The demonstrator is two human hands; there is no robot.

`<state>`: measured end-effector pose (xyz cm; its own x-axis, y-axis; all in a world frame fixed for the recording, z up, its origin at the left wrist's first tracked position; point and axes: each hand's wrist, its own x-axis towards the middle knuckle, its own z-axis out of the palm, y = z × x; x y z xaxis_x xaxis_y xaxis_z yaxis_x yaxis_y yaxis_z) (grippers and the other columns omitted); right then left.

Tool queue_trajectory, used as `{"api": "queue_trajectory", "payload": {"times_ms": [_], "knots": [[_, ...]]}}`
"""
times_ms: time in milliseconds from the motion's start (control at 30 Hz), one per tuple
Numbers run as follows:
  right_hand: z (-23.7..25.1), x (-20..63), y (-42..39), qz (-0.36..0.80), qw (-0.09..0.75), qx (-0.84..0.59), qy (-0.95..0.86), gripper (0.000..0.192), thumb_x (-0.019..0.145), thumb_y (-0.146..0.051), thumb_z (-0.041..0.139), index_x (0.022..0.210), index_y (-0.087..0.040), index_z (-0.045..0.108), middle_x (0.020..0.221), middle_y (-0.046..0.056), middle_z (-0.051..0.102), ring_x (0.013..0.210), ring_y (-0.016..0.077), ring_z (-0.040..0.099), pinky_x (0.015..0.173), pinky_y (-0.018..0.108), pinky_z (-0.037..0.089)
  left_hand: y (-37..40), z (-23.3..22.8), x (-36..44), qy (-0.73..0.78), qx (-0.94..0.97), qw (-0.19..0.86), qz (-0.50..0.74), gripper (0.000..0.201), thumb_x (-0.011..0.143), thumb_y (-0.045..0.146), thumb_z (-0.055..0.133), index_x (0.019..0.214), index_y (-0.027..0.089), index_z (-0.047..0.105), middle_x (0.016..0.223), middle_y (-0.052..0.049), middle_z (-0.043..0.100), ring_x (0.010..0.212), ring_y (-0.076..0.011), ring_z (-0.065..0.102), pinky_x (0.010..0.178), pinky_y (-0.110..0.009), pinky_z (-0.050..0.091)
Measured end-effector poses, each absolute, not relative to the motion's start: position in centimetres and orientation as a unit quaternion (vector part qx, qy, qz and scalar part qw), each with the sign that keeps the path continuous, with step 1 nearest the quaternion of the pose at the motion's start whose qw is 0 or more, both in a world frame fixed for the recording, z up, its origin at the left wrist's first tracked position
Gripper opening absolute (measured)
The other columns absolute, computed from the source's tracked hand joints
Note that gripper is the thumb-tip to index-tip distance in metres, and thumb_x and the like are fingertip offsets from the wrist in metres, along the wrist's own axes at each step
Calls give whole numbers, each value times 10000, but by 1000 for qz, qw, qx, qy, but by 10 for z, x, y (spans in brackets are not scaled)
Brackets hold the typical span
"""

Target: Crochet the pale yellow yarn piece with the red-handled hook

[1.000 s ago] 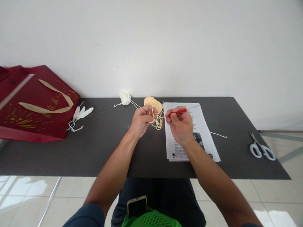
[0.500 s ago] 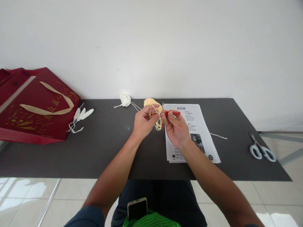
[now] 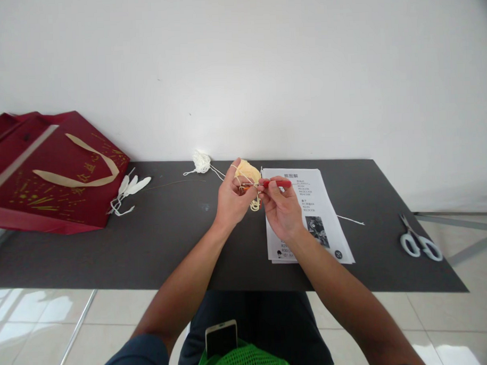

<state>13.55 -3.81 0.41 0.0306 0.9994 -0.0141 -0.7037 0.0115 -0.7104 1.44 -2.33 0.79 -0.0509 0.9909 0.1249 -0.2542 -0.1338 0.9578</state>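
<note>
On the dark table (image 3: 158,244), both hands pinch a red hook (image 3: 276,184) and yarn (image 3: 249,174) beside a printed sheet (image 3: 308,212), scissors (image 3: 419,243) well apart.

On the surface (image 3: 169,243) the gift bag (image 3: 51,173) lies at the far left, by the wall. Just right of it lie the small feathers (image 3: 132,185). The small yarn ball (image 3: 201,160) sits at the back, near the middle. The printed sheets (image 3: 304,212) lie right of the middle, and the scissors (image 3: 419,240) are far right, near the edge. Both hands, the left hand (image 3: 232,199) and the right hand (image 3: 282,208), meet above the surface between the yarn ball and the sheets, with the crochet piece (image 3: 248,174) between them.
</note>
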Motion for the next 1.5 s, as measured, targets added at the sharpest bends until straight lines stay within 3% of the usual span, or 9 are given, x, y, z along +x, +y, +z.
{"api": "queue_trajectory", "payload": {"times_ms": [233,500,767,1500], "knots": [[-2,129,-40,640,668,-279,-259,179,831,-322,821,933,-264,685,940,-38,779,746,82,673,753,239,593,-27,10,19,411,457,504,607,680,761,158,735,1402,215,518,864,22,656,725,-106,665,716,-237,559],[1,130,-40,630,670,-290,-265,207,826,-376,823,934,-269,683,978,-28,783,770,96,679,765,265,594,-30,10,22,408,441,503,621,605,768,168,737,1343,213,556,918,11,640,766,-108,659,730,-241,568],[1,129,-41,636,669,-277,-268,183,845,-374,808,922,-273,676,976,-40,779,771,100,687,784,287,607,-34,10,22,426,484,432,630,492,801,159,707,1276,219,595,884,12,653,790,-116,658,782,-247,545],[2,131,-42,632,668,-281,-276,195,845,-395,805,915,-281,663,978,-42,774,782,89,677,763,250,594,-36,16,21,426,456,462,630,553,766,198,759,1288,242,583,904,8,666,799,-129,670,756,-250,540]]}}
